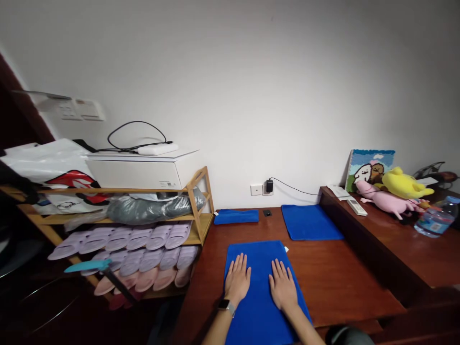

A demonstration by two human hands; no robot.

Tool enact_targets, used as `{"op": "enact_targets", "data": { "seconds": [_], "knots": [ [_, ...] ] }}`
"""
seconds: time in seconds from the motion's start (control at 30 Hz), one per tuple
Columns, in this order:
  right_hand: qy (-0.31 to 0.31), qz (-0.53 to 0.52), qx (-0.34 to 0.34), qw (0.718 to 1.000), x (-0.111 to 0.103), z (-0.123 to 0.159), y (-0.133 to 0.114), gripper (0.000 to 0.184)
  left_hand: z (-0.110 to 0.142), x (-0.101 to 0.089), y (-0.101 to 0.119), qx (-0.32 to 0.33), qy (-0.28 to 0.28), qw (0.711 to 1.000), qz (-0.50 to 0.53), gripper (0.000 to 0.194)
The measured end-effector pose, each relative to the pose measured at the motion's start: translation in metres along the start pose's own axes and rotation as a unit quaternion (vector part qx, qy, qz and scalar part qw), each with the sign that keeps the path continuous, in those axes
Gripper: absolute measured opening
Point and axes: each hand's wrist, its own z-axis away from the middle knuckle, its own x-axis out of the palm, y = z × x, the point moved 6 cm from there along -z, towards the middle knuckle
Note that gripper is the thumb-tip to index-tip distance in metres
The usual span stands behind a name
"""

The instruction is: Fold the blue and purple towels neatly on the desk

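Note:
A blue towel (262,297) lies spread flat on the brown wooden desk (334,268), its near end running out of view at the bottom. On its left half rests my left hand (237,280), palm down with the fingers stretched out; a watch is on that wrist. My right hand (283,286) lies flat near the towel's right edge, fingers extended. A folded blue towel (236,216) sits at the back left of the desk. Another blue towel (309,223) is laid flat at the back right. Neither hand grips anything.
Left of the desk stands a wooden rack (201,201) with several slippers (143,238) and a white box (136,173) on top. A raised ledge (391,249) on the right bears plush toys (384,201), a remote control (357,207) and a plastic bottle (436,218).

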Motion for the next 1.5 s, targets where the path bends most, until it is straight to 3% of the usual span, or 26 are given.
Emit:
{"op": "enact_targets", "data": {
  "seconds": [0.17, 0.33, 0.43, 0.53, 0.67, 0.8, 0.9, 1.03, 1.17, 1.23, 1.33, 1.5],
  "knots": [
    [-0.018, 0.008, -0.021, 1.000, -0.017, -0.009, 0.025, 0.064, 0.018, -0.016, -0.029, -0.043, 0.019, 0.999, -0.010, 0.062],
    [-0.042, 0.023, -0.093, 0.995, -0.042, -0.029, 0.019, 0.061, 0.059, -0.034, -0.018, -0.051, 0.055, 0.997, -0.033, 0.060],
    [0.014, 0.041, -0.042, 0.998, -0.060, -0.021, 0.018, 0.062, 0.088, -0.051, -0.002, -0.056, 0.070, 0.994, -0.063, 0.053],
    [0.089, 0.045, 0.023, 0.995, -0.060, 0.013, 0.027, 0.059, 0.099, -0.069, 0.003, -0.076, 0.066, 0.992, -0.073, 0.047],
    [0.101, 0.046, 0.101, 0.989, -0.036, 0.062, 0.066, 0.058, 0.067, -0.086, -0.005, -0.092, 0.066, 0.993, -0.040, 0.039],
    [0.091, 0.046, 0.111, 0.989, -0.028, 0.073, 0.106, 0.061, 0.016, -0.082, -0.005, -0.093, 0.033, 0.995, -0.015, 0.040],
    [0.065, 0.034, 0.091, 0.993, -0.033, 0.057, 0.125, 0.063, 0.006, -0.073, 0.006, -0.078, 0.030, 0.996, -0.015, 0.041],
    [0.044, -0.011, 0.047, 0.998, -0.045, 0.029, 0.146, 0.064, 0.031, -0.057, 0.015, -0.053, 0.049, 0.997, -0.027, 0.043],
    [0.111, -0.066, 0.130, 0.983, -0.063, 0.006, 0.176, 0.068, 0.037, -0.043, 0.009, -0.078, 0.066, 0.994, -0.025, 0.047],
    [0.129, -0.121, 0.187, 0.966, -0.066, -0.004, 0.187, 0.070, 0.020, -0.041, 0.007, -0.122, 0.057, 0.991, -0.001, 0.051],
    [0.109, -0.184, 0.218, 0.952, -0.062, -0.022, 0.190, 0.067, -0.023, -0.040, 0.010, -0.175, 0.011, 0.983, 0.051, 0.054],
    [0.078, -0.221, 0.224, 0.946, -0.055, -0.036, 0.190, 0.051, -0.075, -0.039, 0.013, -0.183, -0.046, 0.978, 0.085, 0.036]
  ]
}}
